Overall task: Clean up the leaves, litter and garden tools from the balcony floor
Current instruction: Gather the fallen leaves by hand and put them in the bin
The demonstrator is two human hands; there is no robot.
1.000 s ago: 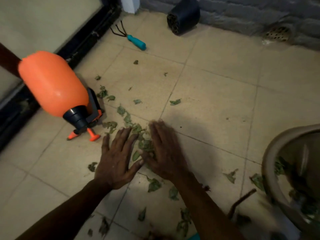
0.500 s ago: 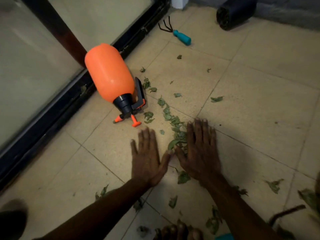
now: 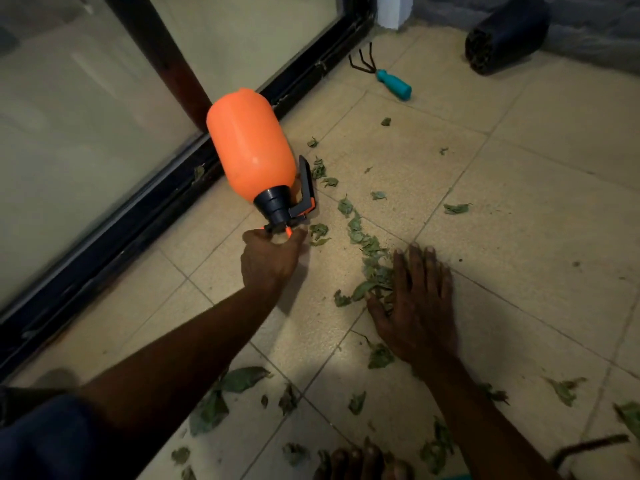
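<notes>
I'm looking down at a pale beige tiled floor [image 3: 519, 237], its grout lines running diagonally. Along the left runs a glass door [image 3: 69, 133] in a black frame [image 3: 138, 226], a dark brown post [image 3: 162, 57] showing behind the pane. A grey wall [image 3: 588, 29] closes the far right corner, beside a white post [image 3: 391, 12]. Dim light, brightest on tiles near me.

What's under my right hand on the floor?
Green leaves poke out from under the inner edge of the right hand, which lies flat on the tiled floor. How many lie beneath the palm is hidden.
</notes>
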